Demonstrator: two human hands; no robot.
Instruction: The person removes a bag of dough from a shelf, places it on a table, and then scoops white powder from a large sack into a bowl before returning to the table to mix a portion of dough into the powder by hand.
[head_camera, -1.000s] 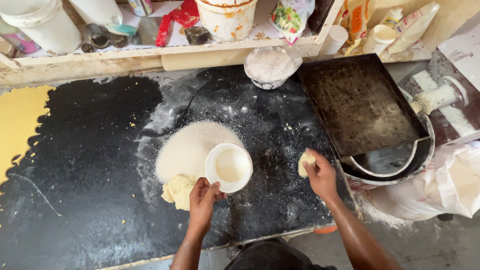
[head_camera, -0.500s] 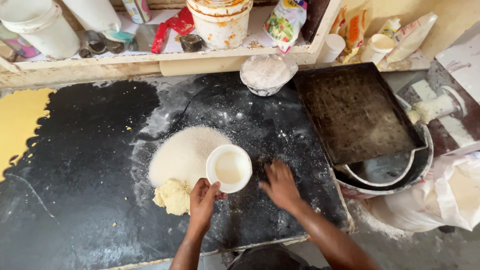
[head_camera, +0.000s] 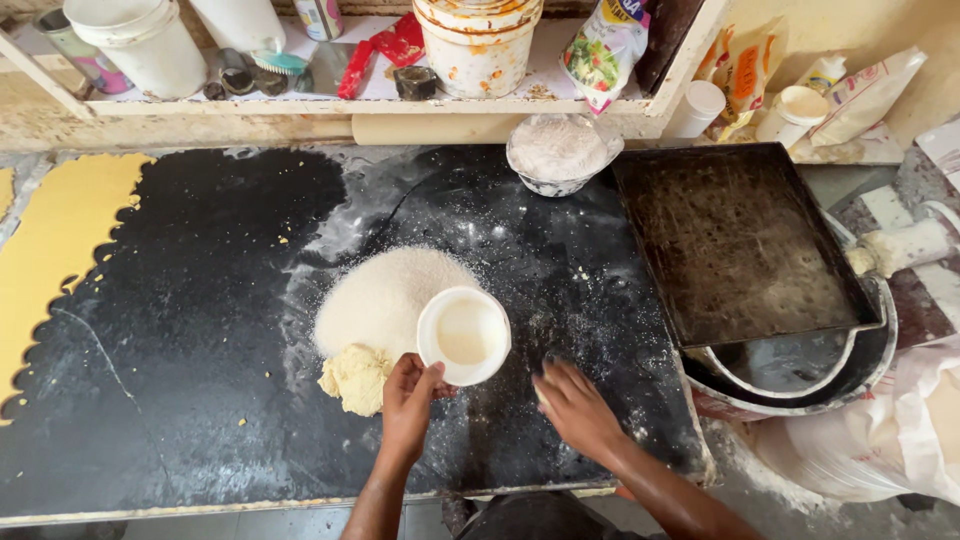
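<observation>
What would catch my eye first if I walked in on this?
Most likely the pale mound of flour in the middle of the black worktop, with a yellowish lump of dough at its near edge. The left hand holds a white cup beside it; a dark baking tray sits at right.

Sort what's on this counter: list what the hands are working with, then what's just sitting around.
In use:
left hand holding white cup
right hand flat on black worktop
flour heap
dough lump

Lying about:
dark baking tray
bowl of flour
shelf bucket
</observation>
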